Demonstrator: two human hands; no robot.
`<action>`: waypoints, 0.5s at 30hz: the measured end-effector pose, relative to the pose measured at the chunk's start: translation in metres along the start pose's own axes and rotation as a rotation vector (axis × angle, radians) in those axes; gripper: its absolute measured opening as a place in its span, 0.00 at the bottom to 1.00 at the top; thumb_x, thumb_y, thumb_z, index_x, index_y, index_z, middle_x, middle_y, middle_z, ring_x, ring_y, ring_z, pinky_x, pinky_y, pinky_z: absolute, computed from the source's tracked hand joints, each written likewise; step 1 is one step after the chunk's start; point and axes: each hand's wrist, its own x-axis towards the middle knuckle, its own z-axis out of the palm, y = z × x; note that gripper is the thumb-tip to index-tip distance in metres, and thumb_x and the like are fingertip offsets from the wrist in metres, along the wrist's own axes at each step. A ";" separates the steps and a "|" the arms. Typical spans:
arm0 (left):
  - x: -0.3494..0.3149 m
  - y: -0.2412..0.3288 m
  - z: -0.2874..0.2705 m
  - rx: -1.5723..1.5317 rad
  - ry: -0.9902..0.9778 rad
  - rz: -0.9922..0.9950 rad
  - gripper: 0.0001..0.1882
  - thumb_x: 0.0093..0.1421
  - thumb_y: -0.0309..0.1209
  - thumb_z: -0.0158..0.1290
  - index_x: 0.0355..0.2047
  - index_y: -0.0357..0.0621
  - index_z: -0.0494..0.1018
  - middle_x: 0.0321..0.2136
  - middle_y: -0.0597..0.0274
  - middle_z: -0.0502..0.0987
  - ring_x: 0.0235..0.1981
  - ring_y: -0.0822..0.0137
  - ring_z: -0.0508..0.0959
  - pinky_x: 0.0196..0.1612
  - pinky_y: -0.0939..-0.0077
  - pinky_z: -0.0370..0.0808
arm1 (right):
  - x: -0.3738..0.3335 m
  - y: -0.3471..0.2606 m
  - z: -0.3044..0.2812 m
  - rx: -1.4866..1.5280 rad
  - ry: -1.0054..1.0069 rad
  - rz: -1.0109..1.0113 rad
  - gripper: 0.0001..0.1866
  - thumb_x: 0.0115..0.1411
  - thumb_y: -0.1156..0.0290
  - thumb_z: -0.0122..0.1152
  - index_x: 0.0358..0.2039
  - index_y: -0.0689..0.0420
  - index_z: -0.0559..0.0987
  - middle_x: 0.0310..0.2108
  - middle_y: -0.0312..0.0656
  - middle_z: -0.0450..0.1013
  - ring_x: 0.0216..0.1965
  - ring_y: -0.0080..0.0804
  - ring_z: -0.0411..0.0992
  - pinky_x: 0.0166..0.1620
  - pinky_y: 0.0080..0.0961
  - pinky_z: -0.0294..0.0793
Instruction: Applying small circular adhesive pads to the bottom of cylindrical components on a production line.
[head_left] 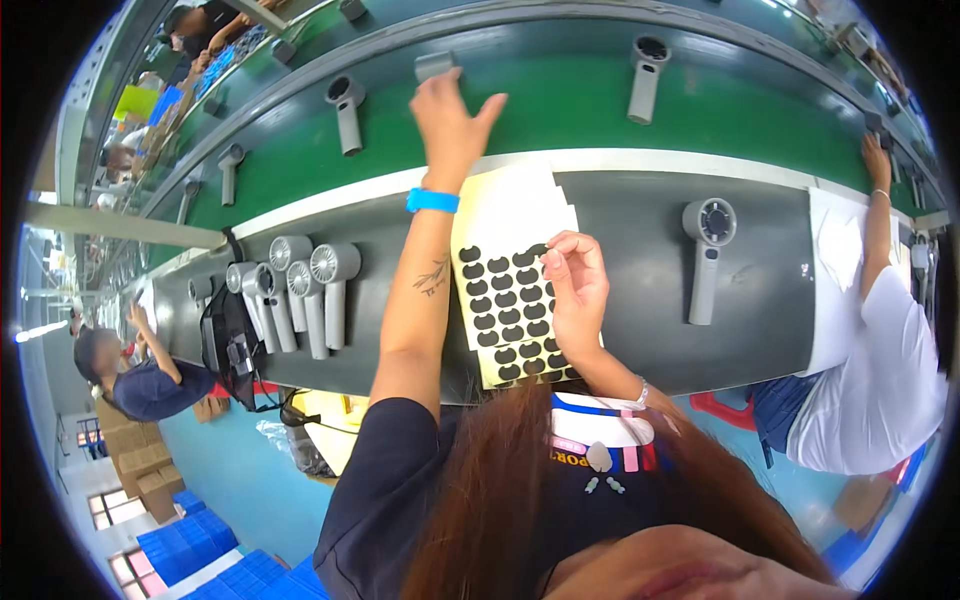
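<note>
My left hand (pixel 446 125) stretches over the green conveyor belt (pixel 560 110), thumb spread away from the fingers. Its fingertips reach a grey handheld fan (pixel 435 66), mostly covered by the hand, and no closed grip shows. My right hand (pixel 580 300) is over the sticker sheet (pixel 510 215), with thumb and forefinger pinched at a small black sticker (pixel 538 252). Rows of black notched stickers (pixel 508 300) cover the lower part of the pale yellow sheet. To the right, a grey handheld fan (pixel 711 250) lies on the dark worktable (pixel 640 220).
Several grey fans (pixel 300 285) stand grouped at the table's left, beside a black bag (pixel 228 335). More fans lie on the belt, including one fan (pixel 648 80) at the far right. A co-worker in a white sleeve (pixel 870 370) reaches toward the belt at right. Another person (pixel 145 375) works at left.
</note>
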 end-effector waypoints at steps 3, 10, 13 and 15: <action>0.009 0.053 0.036 -0.377 -0.313 0.093 0.32 0.47 0.49 0.63 0.41 0.34 0.71 0.39 0.46 0.72 0.43 0.48 0.71 0.46 0.59 0.70 | -0.001 -0.009 0.000 0.002 0.015 -0.046 0.05 0.63 0.75 0.53 0.37 0.59 0.68 0.38 0.37 0.64 0.31 0.17 0.62 0.36 0.14 0.65; 0.010 0.122 0.117 -0.277 -0.537 -0.052 0.30 0.44 0.51 0.64 0.35 0.35 0.75 0.33 0.48 0.77 0.35 0.52 0.77 0.40 0.63 0.74 | 0.007 -0.013 -0.013 -0.062 0.144 -0.205 0.04 0.62 0.77 0.52 0.36 0.59 0.67 0.38 0.38 0.63 0.30 0.16 0.61 0.36 0.14 0.63; 0.024 0.094 0.123 -0.559 -0.300 -0.206 0.24 0.45 0.41 0.65 0.37 0.37 0.77 0.27 0.54 0.79 0.30 0.61 0.79 0.36 0.68 0.75 | 0.008 -0.013 -0.011 -0.054 0.135 -0.198 0.04 0.62 0.77 0.52 0.36 0.59 0.67 0.38 0.38 0.63 0.30 0.17 0.61 0.37 0.14 0.63; 0.047 0.078 0.093 -0.832 -0.172 -0.305 0.21 0.47 0.33 0.65 0.40 0.35 0.76 0.33 0.58 0.77 0.33 0.70 0.75 0.39 0.77 0.73 | 0.009 -0.012 -0.010 -0.105 0.128 -0.219 0.04 0.62 0.77 0.52 0.36 0.59 0.67 0.38 0.38 0.63 0.31 0.17 0.61 0.37 0.14 0.63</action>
